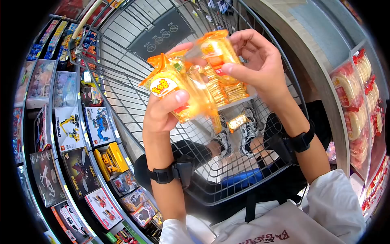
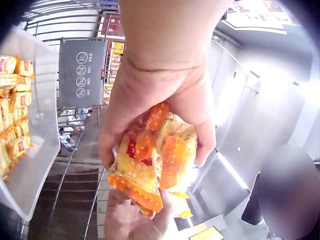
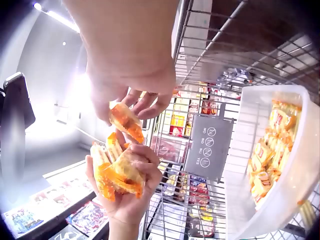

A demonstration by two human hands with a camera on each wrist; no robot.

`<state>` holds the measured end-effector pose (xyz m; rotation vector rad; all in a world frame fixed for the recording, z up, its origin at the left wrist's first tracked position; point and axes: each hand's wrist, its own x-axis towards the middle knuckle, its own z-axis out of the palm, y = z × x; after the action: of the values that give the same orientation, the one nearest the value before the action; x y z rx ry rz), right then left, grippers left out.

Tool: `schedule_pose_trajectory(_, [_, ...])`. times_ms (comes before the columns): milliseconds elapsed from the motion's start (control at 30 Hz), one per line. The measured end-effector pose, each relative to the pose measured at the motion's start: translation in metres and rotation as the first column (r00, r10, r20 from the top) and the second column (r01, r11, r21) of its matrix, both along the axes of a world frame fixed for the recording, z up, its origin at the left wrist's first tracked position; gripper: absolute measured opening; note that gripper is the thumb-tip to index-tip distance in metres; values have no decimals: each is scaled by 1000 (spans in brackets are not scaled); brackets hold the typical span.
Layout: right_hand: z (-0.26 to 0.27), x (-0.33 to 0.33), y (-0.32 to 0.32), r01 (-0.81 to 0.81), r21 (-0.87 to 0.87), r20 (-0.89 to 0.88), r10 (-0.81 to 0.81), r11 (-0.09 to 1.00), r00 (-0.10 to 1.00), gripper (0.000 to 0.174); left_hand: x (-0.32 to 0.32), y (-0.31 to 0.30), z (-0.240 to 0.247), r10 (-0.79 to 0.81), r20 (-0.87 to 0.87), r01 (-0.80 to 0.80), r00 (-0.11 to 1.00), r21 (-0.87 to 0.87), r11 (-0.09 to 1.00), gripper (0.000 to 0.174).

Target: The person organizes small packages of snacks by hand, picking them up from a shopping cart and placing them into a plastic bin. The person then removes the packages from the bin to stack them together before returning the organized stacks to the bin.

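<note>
In the head view, my left hand grips several clear snack packets with orange ends and yellow contents, the thumb across the front one. My right hand pinches another orange-ended packet between thumb and fingers, just right of that bunch. The right wrist view has this packet right above the bunch in the left palm. Below both hands sits a translucent plastic bin with rows of similar packets. The held packets partly cover the bin in the head view.
A wire shopping cart surrounds the bin, with a grey sign panel at its far end. One loose packet lies near the bin. Toy boxes line the left shelves; bagged round snacks hang over the right side.
</note>
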<state>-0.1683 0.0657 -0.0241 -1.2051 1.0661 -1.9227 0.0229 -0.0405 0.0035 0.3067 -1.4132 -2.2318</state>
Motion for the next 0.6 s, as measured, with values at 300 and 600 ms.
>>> schedule_pose_trajectory(300, [3, 5, 2, -217, -18, 163, 217, 976, 962, 33, -7, 10, 7, 20, 44, -19, 999, -12, 1000, 92])
schedule_pose_trajectory(600, [-3, 0, 3, -314, -7, 264, 304, 950, 915, 22, -6, 8, 3, 2, 46, 0, 999, -45, 999, 93])
